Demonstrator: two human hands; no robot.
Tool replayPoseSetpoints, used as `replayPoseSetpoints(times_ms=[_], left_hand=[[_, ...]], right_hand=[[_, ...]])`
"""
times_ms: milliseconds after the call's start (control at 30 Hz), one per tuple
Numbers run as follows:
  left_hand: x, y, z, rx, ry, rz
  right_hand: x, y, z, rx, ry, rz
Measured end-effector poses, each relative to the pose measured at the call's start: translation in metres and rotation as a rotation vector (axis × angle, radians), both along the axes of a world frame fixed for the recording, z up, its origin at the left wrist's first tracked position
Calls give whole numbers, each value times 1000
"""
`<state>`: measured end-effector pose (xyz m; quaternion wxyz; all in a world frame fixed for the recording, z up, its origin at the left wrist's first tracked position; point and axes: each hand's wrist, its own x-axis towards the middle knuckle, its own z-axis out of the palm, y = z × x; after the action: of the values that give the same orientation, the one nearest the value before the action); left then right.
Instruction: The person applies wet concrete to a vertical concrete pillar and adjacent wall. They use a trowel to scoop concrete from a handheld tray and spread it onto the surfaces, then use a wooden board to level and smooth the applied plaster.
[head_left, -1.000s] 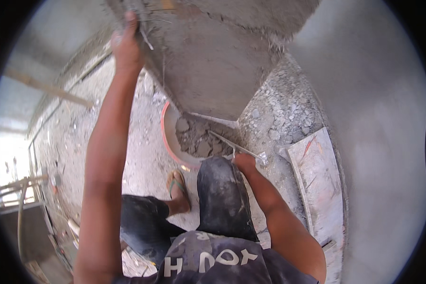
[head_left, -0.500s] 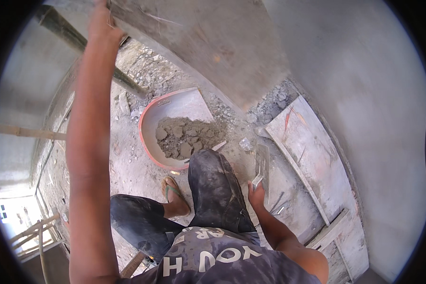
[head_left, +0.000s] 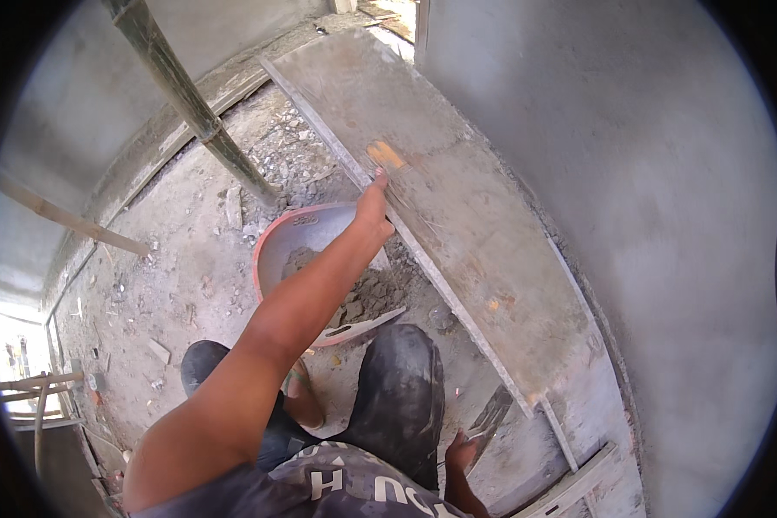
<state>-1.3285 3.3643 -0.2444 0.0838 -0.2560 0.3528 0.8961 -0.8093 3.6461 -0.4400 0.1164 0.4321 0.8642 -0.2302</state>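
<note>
My left arm reaches forward across the tub, and my left hand (head_left: 374, 207) is closed on the near edge of a long cement-smeared board (head_left: 466, 233). The board lies at a slant along the right wall, over a paler panel (head_left: 570, 410). Low in the view, my right hand (head_left: 463, 451) is wrapped round the handle of a flat plastering trowel (head_left: 495, 413), whose blade points up beside the board's near end. Below my left forearm sits a rounded tub (head_left: 270, 246) with an orange-red rim, holding crumbly grey mortar (head_left: 375, 292). The forearm hides part of both.
A thick bamboo pole (head_left: 186, 104) stands slanted beyond the tub, with a thinner pole (head_left: 69, 216) at the left. Rubble (head_left: 281, 138) is strewn over the floor near the far wall. A plastered wall (head_left: 665, 216) rises on the right. Bamboo rails (head_left: 39, 384) cross a bright opening at lower left.
The board has swung from a raised position at the top toward the right wall, with my left hand on its edge. My right hand has moved lower, still holding the trowel.
</note>
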Motion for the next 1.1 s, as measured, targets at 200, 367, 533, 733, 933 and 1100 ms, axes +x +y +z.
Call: replayPoseSetpoints(times_ms=[200, 367, 533, 733, 933, 1100], left_hand=[[-86, -28, -45, -18, -31, -81], [-42, 17, -170, -484, 101, -701], [36, 76, -213, -173, -144, -737], [32, 80, -241, -217, -185, -568], [-22, 88, -246, -348, -217, -379], [-72, 79, -239, -225, -124, -265]], right_hand=[[-34, -4, 26, -90, 33, -212], [-41, 10, 2, 4, 102, -159], [-56, -11, -5, 63, 157, -64], [-107, -54, 70, -119, 197, 5], [-117, 1, 23, 73, 329, 111], [-109, 8, -3, 21, 225, 34]])
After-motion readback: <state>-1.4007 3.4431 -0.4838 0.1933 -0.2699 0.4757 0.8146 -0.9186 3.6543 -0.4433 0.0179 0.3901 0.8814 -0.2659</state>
